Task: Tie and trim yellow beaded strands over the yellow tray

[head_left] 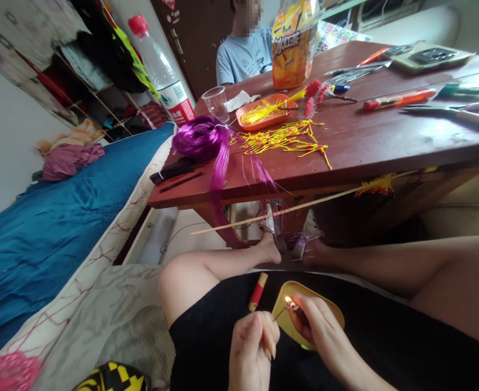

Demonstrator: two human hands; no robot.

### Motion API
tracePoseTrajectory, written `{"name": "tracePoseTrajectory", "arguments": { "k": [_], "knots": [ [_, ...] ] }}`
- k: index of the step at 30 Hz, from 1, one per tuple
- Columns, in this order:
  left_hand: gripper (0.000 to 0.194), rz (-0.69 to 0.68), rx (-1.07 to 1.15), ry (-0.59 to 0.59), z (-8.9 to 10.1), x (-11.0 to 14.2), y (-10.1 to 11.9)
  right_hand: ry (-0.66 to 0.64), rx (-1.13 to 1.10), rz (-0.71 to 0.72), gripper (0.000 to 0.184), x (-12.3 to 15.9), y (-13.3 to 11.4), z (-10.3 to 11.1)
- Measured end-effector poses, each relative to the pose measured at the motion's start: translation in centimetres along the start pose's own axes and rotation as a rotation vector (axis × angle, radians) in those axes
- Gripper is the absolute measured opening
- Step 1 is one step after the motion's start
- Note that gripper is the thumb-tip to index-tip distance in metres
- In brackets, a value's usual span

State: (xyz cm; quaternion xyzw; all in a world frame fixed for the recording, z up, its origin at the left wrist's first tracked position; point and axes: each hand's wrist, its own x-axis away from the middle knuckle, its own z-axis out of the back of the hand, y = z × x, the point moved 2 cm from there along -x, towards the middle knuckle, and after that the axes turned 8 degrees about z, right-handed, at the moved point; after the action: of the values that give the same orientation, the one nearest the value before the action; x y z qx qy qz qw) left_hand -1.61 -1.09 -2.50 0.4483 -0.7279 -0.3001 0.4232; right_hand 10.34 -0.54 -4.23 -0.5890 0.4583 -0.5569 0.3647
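Note:
My left hand (252, 342) is closed in a pinch on a thin dark cord (280, 313), whose tip points up to the right. My right hand (320, 321) is wrapped round a lighter (292, 306), mostly hidden by the fingers. A small flame (288, 300) burns at its top, right by the cord's tip. Both hands are over my lap, the right one above a shallow yellow tray (334, 305). Close beyond my left hand lies a small tan tube with a red band (258, 292) on the black cloth.
On the red-brown table (353, 138) are a purple fibre bundle (201, 137), yellow knotted cords (280, 137), an orange tray (245, 126), bottles, a cup and pliers (451, 111). A thin stick (288, 209) juts along its front edge. Across it sits a person (243, 57).

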Motion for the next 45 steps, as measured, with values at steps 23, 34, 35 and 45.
{"name": "tracePoseTrajectory", "arguments": {
  "k": [23, 34, 35, 45],
  "knots": [
    [0.048, -0.011, 0.008, 0.017, 0.5, 0.0, 0.0, 0.071, 0.005, -0.051, 0.048, -0.3, 0.2, 1.5],
    [0.046, -0.015, 0.029, 0.075, 0.7, -0.6, 1.0, -0.224, 1.080, 0.305, 0.030, 0.1, 7.9, 2.1],
    [0.046, -0.013, 0.033, 0.068, 0.7, -0.7, 1.0, -0.221, 1.113, 0.339, 0.031, 0.1, 7.7, 1.7],
    [0.047, -0.030, 0.039, -0.017, 0.2, -1.6, 1.1, 0.437, 1.120, 1.159, 0.022, -6.8, -16.9, 9.7]
  ]
}}
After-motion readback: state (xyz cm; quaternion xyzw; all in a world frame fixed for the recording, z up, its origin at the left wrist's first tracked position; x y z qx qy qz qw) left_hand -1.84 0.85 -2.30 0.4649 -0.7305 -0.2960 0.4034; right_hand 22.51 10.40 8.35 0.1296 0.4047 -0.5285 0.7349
